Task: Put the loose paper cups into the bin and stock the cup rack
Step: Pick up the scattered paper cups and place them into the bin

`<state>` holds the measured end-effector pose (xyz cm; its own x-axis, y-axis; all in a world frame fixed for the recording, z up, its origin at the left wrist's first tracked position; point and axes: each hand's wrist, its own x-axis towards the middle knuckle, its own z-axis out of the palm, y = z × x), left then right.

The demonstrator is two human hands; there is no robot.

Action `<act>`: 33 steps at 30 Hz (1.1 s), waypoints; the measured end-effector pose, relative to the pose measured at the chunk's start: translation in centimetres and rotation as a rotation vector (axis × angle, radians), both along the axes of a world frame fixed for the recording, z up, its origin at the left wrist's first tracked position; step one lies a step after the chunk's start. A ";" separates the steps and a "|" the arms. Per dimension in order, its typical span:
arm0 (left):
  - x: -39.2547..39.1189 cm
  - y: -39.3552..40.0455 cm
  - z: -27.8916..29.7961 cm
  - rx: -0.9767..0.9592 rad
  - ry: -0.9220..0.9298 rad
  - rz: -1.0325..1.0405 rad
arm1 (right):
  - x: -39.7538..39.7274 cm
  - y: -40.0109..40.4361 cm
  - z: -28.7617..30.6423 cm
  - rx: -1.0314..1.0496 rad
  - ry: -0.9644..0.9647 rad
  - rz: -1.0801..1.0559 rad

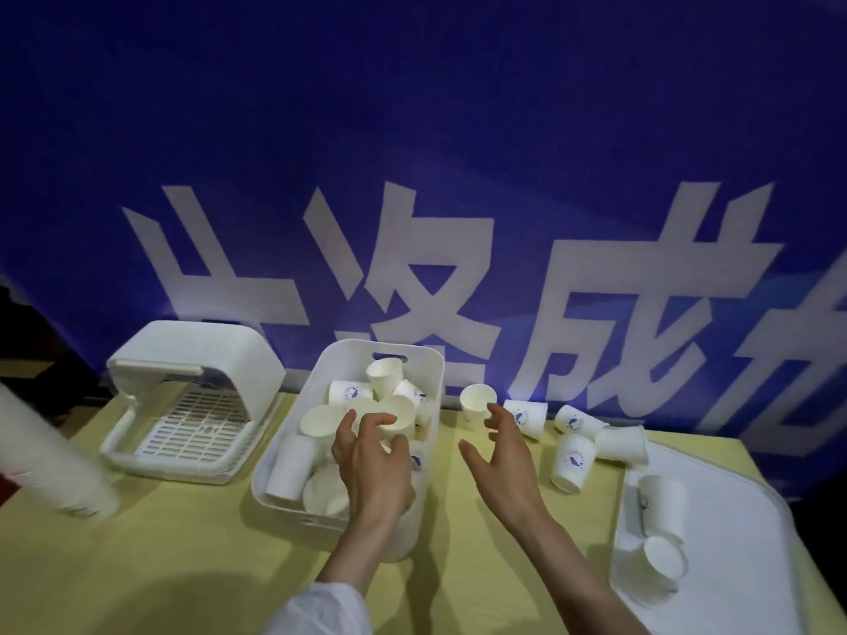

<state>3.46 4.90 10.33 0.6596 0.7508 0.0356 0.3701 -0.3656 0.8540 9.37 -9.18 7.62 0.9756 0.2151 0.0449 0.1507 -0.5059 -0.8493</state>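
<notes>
Across a pale yellow tablecloth [192,556] before a blue banner with white characters [458,176], a white hooded cup rack [192,396] stands left of a white plastic bin [284,506] heaped with white paper cups [385,378]. Over it hovers the left hand [376,469], fingers spread, holding nothing. Beside it the right hand [504,456] gapes empty near an upright cup [477,402]; further cups [573,456] lie scattered rightward.

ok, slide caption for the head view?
Left hand over the cup-filled bin, right hand reaching for an upright cup.
</notes>
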 end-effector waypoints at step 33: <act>19.2 -8.6 -11.2 0.355 0.767 -0.674 | 12.4 -11.8 -14.6 -0.178 0.559 -0.403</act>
<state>22.68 -3.75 -0.88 0.8722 0.2531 -0.4185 0.3910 -0.8748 0.2859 21.82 -20.95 -6.99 0.8474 -0.2097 -0.4879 -0.5115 -0.5688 -0.6440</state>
